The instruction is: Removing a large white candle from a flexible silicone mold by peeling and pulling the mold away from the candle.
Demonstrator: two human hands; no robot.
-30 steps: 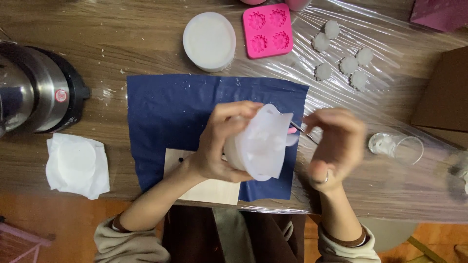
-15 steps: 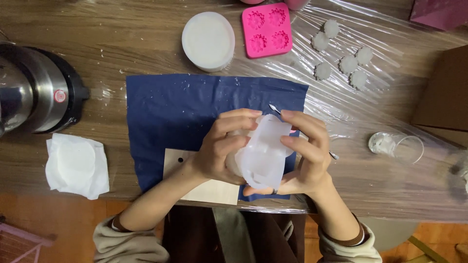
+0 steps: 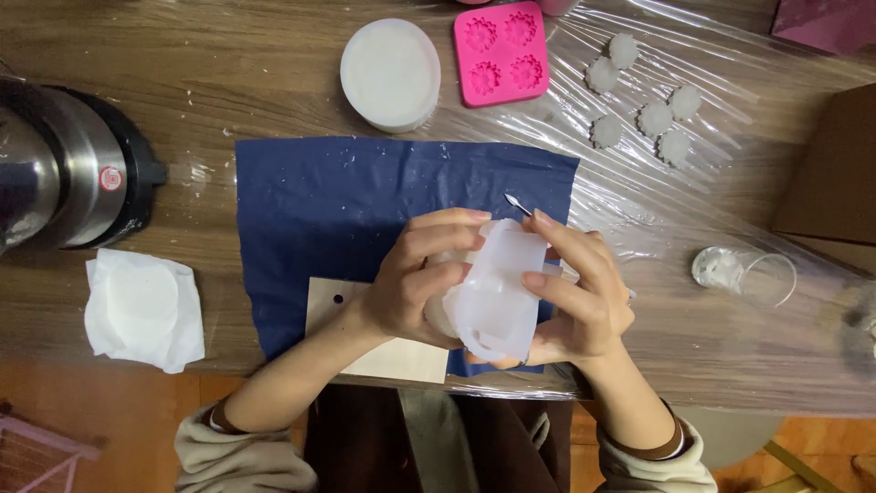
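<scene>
A translucent white mould (image 3: 493, 292) is being held up above the near edge of the blue cloth (image 3: 347, 210), pinched between both hands. The left hand (image 3: 415, 278) is wrapping its fingers around the mould's left side, and the right hand (image 3: 575, 292) is gripping the right side, fingers curling over the front. A thin metal pick (image 3: 518, 204) is poking out just behind the mould, beside the right hand's fingers; whether that hand is clamping it too is hard to tell. A pale card (image 3: 383, 351) is lying just below the mould, on the cloth's near edge. Beyond the cloth, a round white block (image 3: 391, 73) and a pink flower mould (image 3: 500, 53) are sitting on the counter (image 3: 228, 91). Right of the cloth, small white flower casts (image 3: 652, 117) are resting on clear film.
</scene>
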